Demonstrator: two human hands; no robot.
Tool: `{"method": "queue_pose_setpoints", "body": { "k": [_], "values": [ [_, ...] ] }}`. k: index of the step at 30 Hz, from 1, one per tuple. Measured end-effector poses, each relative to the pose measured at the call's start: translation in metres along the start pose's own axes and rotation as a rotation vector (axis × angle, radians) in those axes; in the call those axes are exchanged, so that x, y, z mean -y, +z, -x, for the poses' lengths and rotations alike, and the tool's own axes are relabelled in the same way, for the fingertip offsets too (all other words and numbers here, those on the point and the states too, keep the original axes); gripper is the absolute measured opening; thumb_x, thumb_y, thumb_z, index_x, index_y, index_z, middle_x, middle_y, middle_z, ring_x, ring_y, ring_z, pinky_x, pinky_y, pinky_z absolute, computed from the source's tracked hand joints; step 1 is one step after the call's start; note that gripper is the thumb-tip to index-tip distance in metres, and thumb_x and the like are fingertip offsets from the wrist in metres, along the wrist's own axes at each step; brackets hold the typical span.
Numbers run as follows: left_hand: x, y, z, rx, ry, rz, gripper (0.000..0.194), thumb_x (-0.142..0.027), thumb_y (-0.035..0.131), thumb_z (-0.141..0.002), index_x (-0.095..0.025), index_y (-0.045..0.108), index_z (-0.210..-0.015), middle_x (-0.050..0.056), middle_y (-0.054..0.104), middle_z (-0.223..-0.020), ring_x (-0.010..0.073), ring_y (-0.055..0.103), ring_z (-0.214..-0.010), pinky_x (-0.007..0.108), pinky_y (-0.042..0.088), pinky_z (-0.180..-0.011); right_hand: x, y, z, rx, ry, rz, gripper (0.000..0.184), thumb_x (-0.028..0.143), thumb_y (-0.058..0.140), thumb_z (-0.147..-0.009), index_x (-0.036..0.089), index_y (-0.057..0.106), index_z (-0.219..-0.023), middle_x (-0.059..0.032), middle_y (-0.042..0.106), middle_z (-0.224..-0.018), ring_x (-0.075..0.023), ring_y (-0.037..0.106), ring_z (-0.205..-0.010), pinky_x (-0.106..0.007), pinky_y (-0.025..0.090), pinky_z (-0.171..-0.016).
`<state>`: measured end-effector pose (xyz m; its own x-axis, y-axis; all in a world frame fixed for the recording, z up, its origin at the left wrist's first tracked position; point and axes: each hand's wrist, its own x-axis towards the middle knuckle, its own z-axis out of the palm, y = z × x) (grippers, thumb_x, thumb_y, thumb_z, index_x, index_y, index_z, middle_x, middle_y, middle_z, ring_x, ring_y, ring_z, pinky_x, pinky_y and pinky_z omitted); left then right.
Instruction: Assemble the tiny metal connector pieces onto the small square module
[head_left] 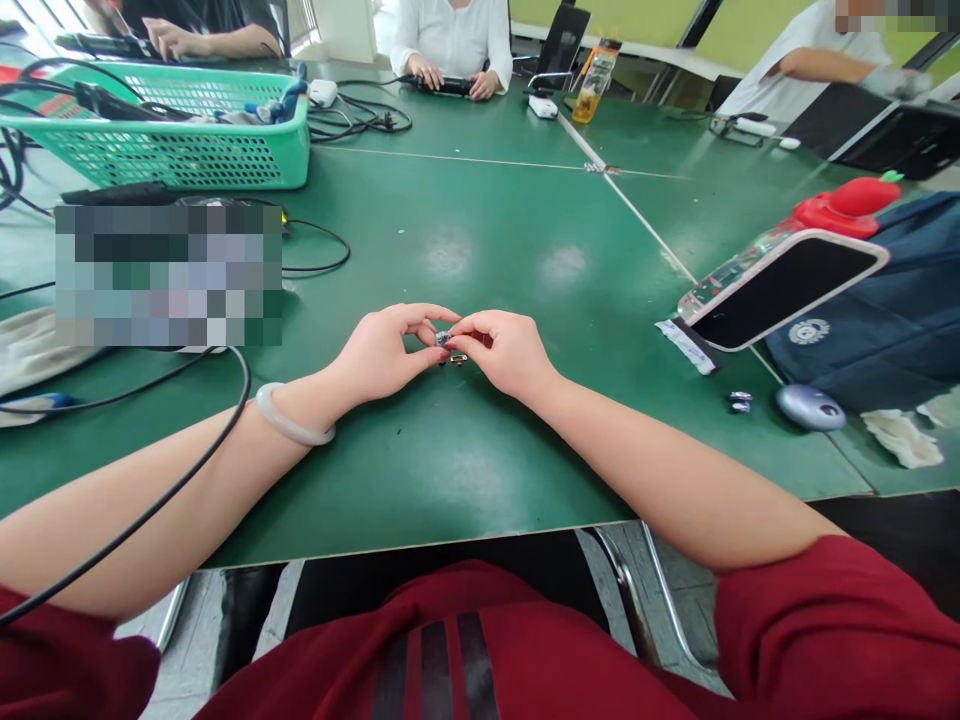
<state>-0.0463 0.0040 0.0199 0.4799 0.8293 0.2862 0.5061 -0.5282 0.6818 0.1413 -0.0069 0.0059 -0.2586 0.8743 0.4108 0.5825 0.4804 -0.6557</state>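
Observation:
Near the middle of the green table, my left hand and my right hand meet at the fingertips. Between them is a small silver-blue metal part, too tiny for me to tell its kind. Both thumbs and forefingers pinch around it. Just under the right fingertips shows a little gold-and-dark piece; whether it hangs from the part or lies on the table I cannot tell. A pale bangle circles my left wrist.
A green basket with cables stands back left. A black cable crosses my left forearm. On the right are a propped phone, red-topped bottle, blue bag, mouse and small shiny pieces. Other people sit across the table.

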Motion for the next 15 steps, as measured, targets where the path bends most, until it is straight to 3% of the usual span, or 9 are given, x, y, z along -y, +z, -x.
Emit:
{"method": "queue_pose_setpoints", "body": {
  "k": [8,11,15],
  "values": [
    [0.002,-0.002,-0.001,0.004,-0.082,-0.031,0.027,-0.029,0.057,-0.079,-0.022,0.069,-0.102,0.000,0.067,-0.080,0.0159,0.060,-0.077,0.030,0.047,-0.079,-0.009,-0.012,-0.005,0.113,0.059,0.239,0.011,0.023,0.062,-0.084,0.021,0.073,-0.081,-0.0011,0.068,-0.079,-0.0137,0.057,-0.073,-0.026,0.039,-0.068],
    [0.004,-0.002,-0.003,-0.005,-0.124,-0.027,0.023,-0.031,0.059,-0.078,-0.021,0.069,-0.096,0.001,0.067,-0.080,0.0162,0.060,-0.078,0.030,0.047,-0.080,-0.013,-0.014,-0.005,0.198,0.122,0.313,0.008,0.025,0.065,-0.081,0.021,0.072,-0.080,-0.0014,0.067,-0.081,-0.0145,0.056,-0.075,-0.027,0.038,-0.067],
    [0.005,0.000,-0.004,-0.008,-0.170,-0.007,0.025,-0.034,0.063,-0.077,-0.021,0.067,-0.099,0.000,0.066,-0.076,0.0162,0.061,-0.075,0.031,0.048,-0.078,-0.013,-0.012,-0.005,0.239,0.099,0.388,0.012,0.025,0.061,-0.085,0.020,0.069,-0.077,-0.0022,0.065,-0.083,-0.0149,0.055,-0.077,-0.028,0.037,-0.066]
  ]
}}
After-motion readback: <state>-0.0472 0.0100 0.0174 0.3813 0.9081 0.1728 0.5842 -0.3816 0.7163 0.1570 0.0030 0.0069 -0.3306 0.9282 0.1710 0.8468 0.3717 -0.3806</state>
